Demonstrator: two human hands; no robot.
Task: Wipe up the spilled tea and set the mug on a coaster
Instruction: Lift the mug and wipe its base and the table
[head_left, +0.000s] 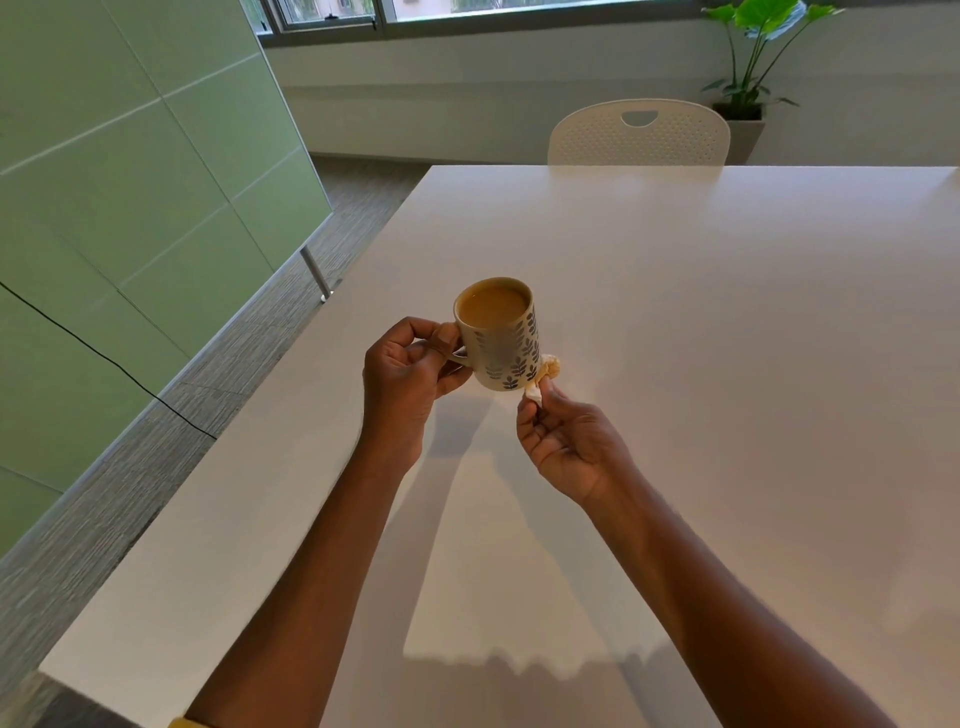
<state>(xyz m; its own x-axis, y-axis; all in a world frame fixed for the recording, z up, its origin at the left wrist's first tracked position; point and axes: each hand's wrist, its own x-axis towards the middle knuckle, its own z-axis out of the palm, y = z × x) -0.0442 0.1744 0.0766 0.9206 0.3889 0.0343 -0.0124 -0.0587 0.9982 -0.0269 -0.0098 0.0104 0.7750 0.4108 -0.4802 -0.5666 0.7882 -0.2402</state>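
Near the table's (727, 312) left edge, the left hand (402, 374) grips the mug (506, 343) by its handle, seemingly raised so the tissue (543, 376) pinched by the right hand (566, 441) can dab its base

Bare table (727, 338) runs ahead and right, up to the chair (639, 137). The mug (504, 348) and tissue (548, 371) fill the gap between my left hand (405, 374) and right hand (571, 447).
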